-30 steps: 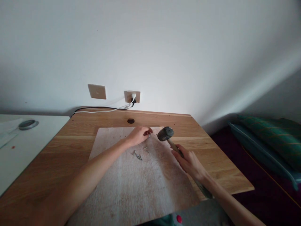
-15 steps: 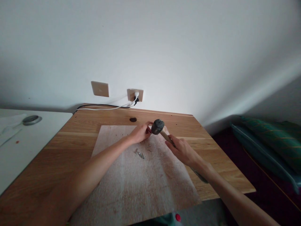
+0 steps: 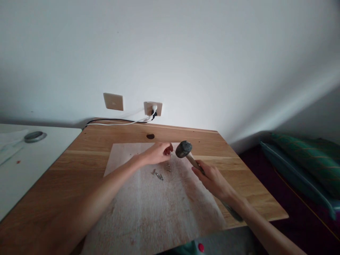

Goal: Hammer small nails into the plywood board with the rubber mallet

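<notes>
My right hand (image 3: 212,179) is wrapped round the wooden handle of a rubber mallet (image 3: 183,149), whose dark head is tilted above the far right part of a pale wooden board (image 3: 148,209). Just left of the mallet head, my left hand (image 3: 159,153) hovers at the board's far side with its fingers curled together. What those fingers hold, if anything, is too small to make out. Several loose nails (image 3: 159,176) lie on the board below my left hand, with a few more small nails (image 3: 168,168) nearer to it.
Under the board is a wooden desk (image 3: 244,184) against the wall, with a cable hole (image 3: 150,136). Cables (image 3: 119,123) run along its back to a wall socket (image 3: 153,108). A white table (image 3: 63,141) with a roll of tape (image 3: 34,136) adjoins at left. Cushions (image 3: 305,166) lie at right.
The mallet has moved a little right and down with my right hand. My left hand has turned slightly, its fingers more curled. The nails on the board stay where they were.
</notes>
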Action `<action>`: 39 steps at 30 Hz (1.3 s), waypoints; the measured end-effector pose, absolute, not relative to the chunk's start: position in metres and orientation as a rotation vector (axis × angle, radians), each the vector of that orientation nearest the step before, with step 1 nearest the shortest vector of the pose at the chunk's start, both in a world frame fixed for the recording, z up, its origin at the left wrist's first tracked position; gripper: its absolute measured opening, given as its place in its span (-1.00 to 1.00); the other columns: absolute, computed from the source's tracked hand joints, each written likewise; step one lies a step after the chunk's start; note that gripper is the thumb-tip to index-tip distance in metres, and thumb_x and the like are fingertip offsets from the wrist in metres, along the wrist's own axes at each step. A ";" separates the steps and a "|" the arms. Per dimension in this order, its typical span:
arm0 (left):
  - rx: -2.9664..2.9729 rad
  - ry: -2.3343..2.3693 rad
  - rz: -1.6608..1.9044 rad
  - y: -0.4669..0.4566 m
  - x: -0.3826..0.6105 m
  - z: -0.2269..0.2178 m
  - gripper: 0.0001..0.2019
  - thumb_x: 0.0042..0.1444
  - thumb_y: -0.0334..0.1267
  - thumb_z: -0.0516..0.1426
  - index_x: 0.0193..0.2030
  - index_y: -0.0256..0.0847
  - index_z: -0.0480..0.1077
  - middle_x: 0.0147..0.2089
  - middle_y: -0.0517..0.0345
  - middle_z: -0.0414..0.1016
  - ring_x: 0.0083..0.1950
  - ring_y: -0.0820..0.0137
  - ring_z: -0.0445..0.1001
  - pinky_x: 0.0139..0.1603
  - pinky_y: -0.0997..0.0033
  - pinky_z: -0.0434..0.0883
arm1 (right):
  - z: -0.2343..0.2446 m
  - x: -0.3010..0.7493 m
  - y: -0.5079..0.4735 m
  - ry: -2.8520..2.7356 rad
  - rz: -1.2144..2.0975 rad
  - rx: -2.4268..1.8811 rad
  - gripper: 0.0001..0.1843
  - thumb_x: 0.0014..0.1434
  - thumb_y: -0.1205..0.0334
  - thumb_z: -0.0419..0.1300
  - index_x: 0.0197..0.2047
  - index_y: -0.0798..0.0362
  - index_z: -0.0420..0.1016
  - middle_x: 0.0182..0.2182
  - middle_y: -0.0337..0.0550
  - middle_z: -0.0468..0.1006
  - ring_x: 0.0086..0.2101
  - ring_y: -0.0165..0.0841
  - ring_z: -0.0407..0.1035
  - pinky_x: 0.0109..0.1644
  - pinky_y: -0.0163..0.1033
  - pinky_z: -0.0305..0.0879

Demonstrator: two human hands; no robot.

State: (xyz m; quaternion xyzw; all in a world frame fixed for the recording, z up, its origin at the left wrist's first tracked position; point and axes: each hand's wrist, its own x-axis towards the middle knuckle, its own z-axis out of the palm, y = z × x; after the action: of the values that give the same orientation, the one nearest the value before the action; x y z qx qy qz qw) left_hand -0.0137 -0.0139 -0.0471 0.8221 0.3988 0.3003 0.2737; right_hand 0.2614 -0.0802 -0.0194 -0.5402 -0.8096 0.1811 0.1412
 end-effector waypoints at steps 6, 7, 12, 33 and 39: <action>2.545 0.968 0.317 -0.040 -0.010 -0.020 -0.86 0.04 -0.51 0.23 -0.34 -0.18 0.50 -0.32 0.15 0.57 -0.28 0.33 0.52 -0.30 0.38 0.29 | -0.042 0.275 -0.095 -2.316 0.556 -1.612 -0.62 0.46 -0.03 -0.03 -0.01 -0.03 0.52 -0.28 -0.02 0.73 -0.21 -0.03 0.67 -0.21 -0.17 0.33; 2.565 0.984 0.301 -0.041 -0.008 -0.020 -0.84 0.04 -0.53 0.21 -0.34 -0.18 0.51 -0.30 0.13 0.58 -0.25 0.32 0.53 -0.28 0.37 0.30 | -0.046 0.275 -0.096 -2.305 0.554 -1.624 -0.60 0.47 -0.04 -0.05 0.03 -0.01 0.52 -0.24 0.01 0.75 -0.18 -0.01 0.67 -0.19 -0.15 0.35; 2.571 1.018 0.294 -0.033 -0.012 -0.028 -0.79 0.04 -0.57 0.17 -0.34 -0.19 0.55 -0.32 0.11 0.60 -0.27 0.33 0.53 -0.24 0.38 0.34 | -0.050 0.272 -0.099 -2.291 0.539 -1.655 -0.53 0.48 -0.04 -0.08 0.15 0.02 0.50 -0.15 0.08 0.77 -0.07 0.03 0.67 -0.10 -0.12 0.39; 2.134 1.130 0.959 0.003 -0.041 -0.079 -0.85 0.10 -0.47 0.20 -0.25 -0.21 0.57 -0.38 0.22 0.56 -0.35 0.41 0.48 -0.27 0.46 0.33 | -0.044 0.269 -0.100 -2.263 0.586 -1.665 -0.54 0.45 -0.07 -0.08 0.07 0.00 0.51 -0.22 0.07 0.75 -0.12 0.05 0.68 -0.13 -0.11 0.39; 2.197 1.118 0.957 0.001 -0.039 -0.077 -0.88 0.08 -0.49 0.22 -0.30 -0.22 0.54 -0.32 0.17 0.58 -0.30 0.39 0.51 -0.24 0.45 0.35 | -0.042 0.269 -0.101 -2.222 0.613 -1.628 -0.59 0.42 -0.07 -0.02 -0.02 0.00 0.53 -0.29 0.00 0.73 -0.19 -0.02 0.67 -0.20 -0.16 0.39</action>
State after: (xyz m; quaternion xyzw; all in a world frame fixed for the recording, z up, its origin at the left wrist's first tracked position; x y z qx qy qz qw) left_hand -0.0390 0.0014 -0.0772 0.8054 0.4097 0.3507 0.2460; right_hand 0.2692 -0.1005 -0.0422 -0.5697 -0.7773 0.2146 0.1590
